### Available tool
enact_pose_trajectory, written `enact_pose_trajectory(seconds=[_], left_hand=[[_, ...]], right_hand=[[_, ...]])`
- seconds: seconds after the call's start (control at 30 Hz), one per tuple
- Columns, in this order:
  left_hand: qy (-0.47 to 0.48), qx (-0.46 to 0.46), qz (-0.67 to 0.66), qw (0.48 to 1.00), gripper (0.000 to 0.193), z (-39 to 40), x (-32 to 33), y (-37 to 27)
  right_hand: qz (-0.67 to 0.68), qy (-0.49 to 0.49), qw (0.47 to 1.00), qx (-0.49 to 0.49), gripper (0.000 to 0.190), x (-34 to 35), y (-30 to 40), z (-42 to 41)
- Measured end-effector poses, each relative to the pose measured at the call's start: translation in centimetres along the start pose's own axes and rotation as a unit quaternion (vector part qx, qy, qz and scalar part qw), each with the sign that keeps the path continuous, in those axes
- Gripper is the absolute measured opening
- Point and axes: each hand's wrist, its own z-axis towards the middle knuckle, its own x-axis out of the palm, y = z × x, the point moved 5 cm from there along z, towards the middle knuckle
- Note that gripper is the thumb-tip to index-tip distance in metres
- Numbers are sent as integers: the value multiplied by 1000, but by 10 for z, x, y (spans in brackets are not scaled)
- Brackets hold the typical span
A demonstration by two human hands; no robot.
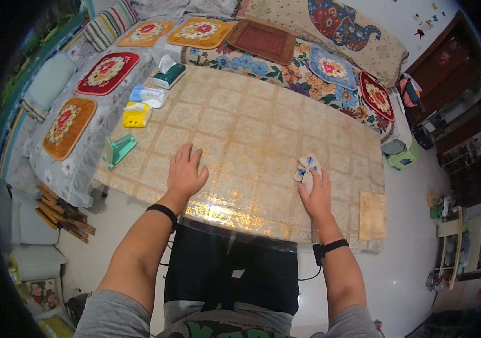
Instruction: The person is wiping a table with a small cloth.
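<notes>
My left hand [186, 172] rests palm down on the patterned tablecloth [244, 114], its fingers apart and nothing in it. Over to the right, my right hand [317, 192] lies on a crumpled white cloth [308, 166] with blue marks. Part of that cloth is hidden under the fingers, which curl over it on the tabletop. A green phone stand [120, 151] is the thing nearest my left hand, near the table's left edge.
Along the far left edge sit a yellow tissue pack [136, 115], a blue-white wipes pack [149, 95] and a dark green tissue box [169, 75]. A wooden board [372, 215] lies at the right corner. Sofas with seat cushions [333, 67] border the back and left; wooden slats [60, 213] stand lower left.
</notes>
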Motion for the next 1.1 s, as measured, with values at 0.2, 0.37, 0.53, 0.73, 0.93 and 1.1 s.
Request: enact_pose_trajectory(seconds=[0.2,0.37,0.53,0.73,0.93,1.1], left_hand=[[-10,13,-2,1000,54,1,-1,-2],[-13,10,-5,1000,54,1,-3,-3],[-7,7,3,1000,54,0,-4,-3],[-15,12,4,1000,54,0,-1,-2],[-19,18,-1,1000,53,1,-3,-3],[-16,18,-9,1000,53,-1,-4,-5]], right_hand=[[17,-15,1000,-3,66,5,-14,19],[-16,-21,1000,5,68,9,-20,30],[-14,23,999,20,71,0,-26,50],[-44,-24,998,37,68,-16,-24,84],[-39,-46,997,45,59,6,-36,83],[-72,-65,995,39,57,18,-31,65]])
